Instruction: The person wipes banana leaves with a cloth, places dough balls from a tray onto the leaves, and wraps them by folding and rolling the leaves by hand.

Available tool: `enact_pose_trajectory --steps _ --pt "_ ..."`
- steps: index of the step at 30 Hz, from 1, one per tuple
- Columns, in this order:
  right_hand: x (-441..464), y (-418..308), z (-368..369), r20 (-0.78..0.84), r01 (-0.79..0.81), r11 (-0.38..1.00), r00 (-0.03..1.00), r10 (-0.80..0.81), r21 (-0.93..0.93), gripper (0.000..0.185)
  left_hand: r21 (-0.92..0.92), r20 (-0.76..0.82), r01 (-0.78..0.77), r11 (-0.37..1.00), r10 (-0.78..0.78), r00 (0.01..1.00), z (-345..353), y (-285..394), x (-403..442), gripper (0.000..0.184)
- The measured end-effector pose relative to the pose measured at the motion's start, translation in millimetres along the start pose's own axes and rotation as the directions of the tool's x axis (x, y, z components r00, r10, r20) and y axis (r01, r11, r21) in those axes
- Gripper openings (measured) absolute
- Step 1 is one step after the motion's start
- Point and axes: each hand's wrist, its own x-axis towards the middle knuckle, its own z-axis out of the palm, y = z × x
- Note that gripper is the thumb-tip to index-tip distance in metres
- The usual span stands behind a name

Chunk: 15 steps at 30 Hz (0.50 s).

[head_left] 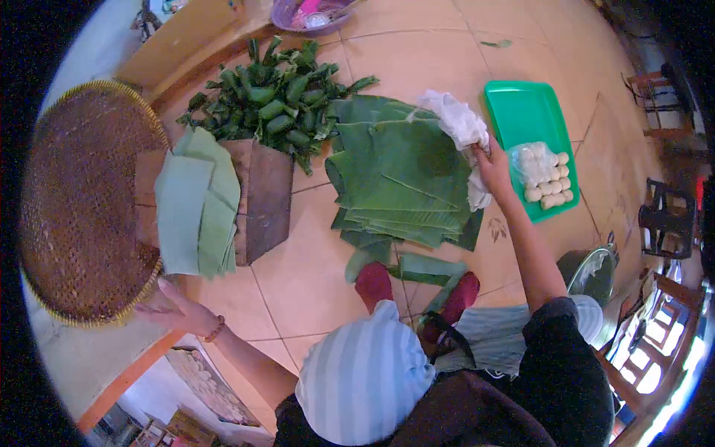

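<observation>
My right hand (493,167) is closed around a crumpled white cloth (456,119). The cloth lies over the right edge of a stack of dark green banana leaves (410,179) spread on the floor. On the other side, my left hand (182,313) is held out with its fingers apart, holding nothing. It is near the rim of a round woven tray (82,201), just below a pile of pale green cut leaf pieces (182,216). That pile rests on a wooden block (264,201).
Behind the leaves sits a heap of leaf-wrapped parcels (275,115). To the right, a green plastic tray (525,104) carries pale rolls (555,186) and a clear bag (532,160). A purple basin (283,21) stands at the back, a bucket (588,276) at the lower right.
</observation>
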Motion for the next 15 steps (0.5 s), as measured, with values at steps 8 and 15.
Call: enact_pose_trajectory --steps 8,15 --pt "-29.9 -4.4 76.3 0.302 0.607 0.775 0.783 -0.544 -0.177 0.055 -0.758 0.631 -0.222 0.613 0.775 -0.016 95.8 191.8 -241.5 0.065" --pt "5.6 18.8 124.2 0.415 0.593 0.687 0.799 -0.436 -0.42 0.055 -0.717 0.685 -0.225 0.659 0.727 -0.054 114.9 215.5 -262.4 0.068"
